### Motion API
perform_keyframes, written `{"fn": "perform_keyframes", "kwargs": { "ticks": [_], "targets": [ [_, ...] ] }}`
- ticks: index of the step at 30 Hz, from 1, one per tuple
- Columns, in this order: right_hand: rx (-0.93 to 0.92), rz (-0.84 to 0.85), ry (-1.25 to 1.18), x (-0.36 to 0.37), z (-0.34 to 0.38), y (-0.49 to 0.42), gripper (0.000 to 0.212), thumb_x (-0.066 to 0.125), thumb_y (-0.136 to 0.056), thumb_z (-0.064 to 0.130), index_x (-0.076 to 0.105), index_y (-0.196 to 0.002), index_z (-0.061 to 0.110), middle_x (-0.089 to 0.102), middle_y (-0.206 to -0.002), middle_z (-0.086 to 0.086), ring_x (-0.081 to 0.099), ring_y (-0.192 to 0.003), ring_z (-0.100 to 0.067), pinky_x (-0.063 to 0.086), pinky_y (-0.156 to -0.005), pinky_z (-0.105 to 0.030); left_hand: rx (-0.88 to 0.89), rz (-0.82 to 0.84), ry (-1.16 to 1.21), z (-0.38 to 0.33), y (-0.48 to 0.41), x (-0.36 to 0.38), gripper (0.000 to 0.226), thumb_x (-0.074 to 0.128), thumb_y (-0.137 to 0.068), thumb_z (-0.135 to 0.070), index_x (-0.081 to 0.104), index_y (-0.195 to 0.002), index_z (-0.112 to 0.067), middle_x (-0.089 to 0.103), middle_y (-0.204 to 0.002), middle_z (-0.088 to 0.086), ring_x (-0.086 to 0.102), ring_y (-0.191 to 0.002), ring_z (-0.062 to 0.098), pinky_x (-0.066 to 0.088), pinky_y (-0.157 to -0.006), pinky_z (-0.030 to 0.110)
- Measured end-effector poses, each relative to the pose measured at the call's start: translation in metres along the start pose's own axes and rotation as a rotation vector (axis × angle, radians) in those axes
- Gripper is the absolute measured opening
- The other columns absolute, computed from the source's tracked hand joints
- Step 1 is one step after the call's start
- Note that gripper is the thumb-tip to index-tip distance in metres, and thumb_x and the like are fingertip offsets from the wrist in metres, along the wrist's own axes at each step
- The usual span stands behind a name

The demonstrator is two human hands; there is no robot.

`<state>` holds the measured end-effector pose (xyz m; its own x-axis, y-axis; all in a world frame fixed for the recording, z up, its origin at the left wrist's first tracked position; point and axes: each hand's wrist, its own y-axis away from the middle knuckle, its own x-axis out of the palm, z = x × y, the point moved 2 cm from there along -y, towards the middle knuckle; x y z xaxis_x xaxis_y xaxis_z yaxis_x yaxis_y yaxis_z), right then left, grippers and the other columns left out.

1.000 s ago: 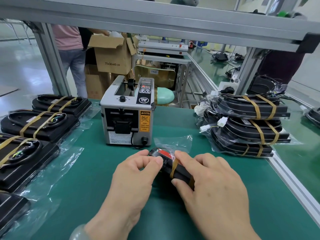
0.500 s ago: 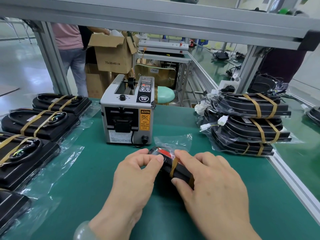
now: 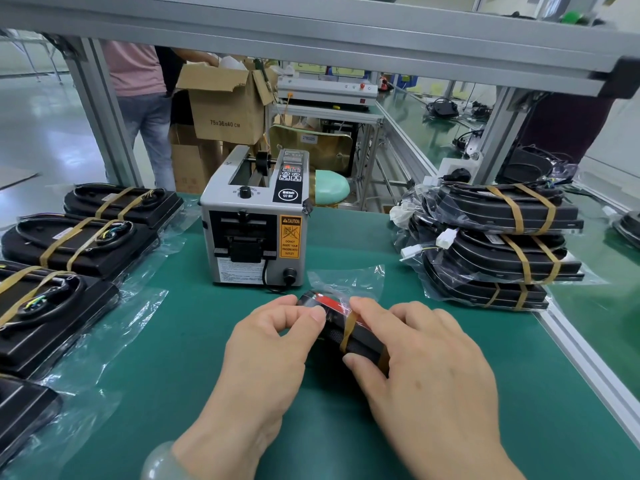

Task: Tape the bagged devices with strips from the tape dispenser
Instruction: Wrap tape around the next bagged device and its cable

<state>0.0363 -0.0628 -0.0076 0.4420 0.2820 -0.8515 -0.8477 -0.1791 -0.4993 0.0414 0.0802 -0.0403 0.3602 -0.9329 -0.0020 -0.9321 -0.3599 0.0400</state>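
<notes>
Brown tape strip (image 3: 347,329) may wrinkle if my left hand (image 3: 266,344) and right hand (image 3: 426,358), both pinching the bagged device (image 3: 362,344), let it twist.

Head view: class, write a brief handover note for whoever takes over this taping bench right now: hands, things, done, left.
Hands: the left hand pinches the left end of the small bagged device; the right hand grips its other end, fingers curled over it.
Things: the device lies on the green mat, just in front of the tape dispenser.
Done: one brown tape strip wraps the device; a taped stack sits at the right, a taped row at the left.
Left: probably press the strip flat and set the device aside.
</notes>
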Motion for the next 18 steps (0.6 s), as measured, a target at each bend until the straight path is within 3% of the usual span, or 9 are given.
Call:
{"fn": "perform_keyframes", "kwargs": {
  "ticks": [2,9,18],
  "targets": [
    [0.0,-0.001,0.0,0.0001,0.0,-0.0003,0.062,0.093,-0.041,0.042,0.072,-0.099,0.035,0.06,-0.071,0.006,0.056,-0.063,-0.024,0.048,-0.05,-0.036,-0.004,0.013,-0.013,-0.0008,0.0007,0.0002,0.017,0.07,-0.082,-0.028,0.076,-0.066,-0.03,0.06,-0.12,-0.013,0.044,-0.113,-0.017,0.032,-0.073,0.005],
    [-0.001,-0.002,-0.003,-0.0005,0.0001,0.0001,0.061,0.093,-0.042,0.042,0.071,-0.099,0.035,0.06,-0.071,0.006,0.057,-0.063,-0.024,0.048,-0.051,-0.034,0.004,0.001,-0.047,-0.0009,0.0001,0.0031,0.017,0.071,-0.082,-0.028,0.076,-0.066,-0.031,0.06,-0.122,-0.009,0.044,-0.11,-0.019,0.031,-0.093,0.023],
    [-0.002,0.001,-0.004,-0.0009,0.0003,0.0006,0.063,0.093,-0.042,0.04,0.071,-0.101,0.034,0.061,-0.072,0.005,0.057,-0.064,-0.025,0.048,-0.051,-0.037,0.021,-0.063,-0.085,0.0036,-0.002,0.0067,0.018,0.072,-0.081,-0.027,0.075,-0.064,-0.03,0.06,-0.119,-0.012,0.047,-0.102,-0.019,0.032,-0.08,0.009]
  ]
}}
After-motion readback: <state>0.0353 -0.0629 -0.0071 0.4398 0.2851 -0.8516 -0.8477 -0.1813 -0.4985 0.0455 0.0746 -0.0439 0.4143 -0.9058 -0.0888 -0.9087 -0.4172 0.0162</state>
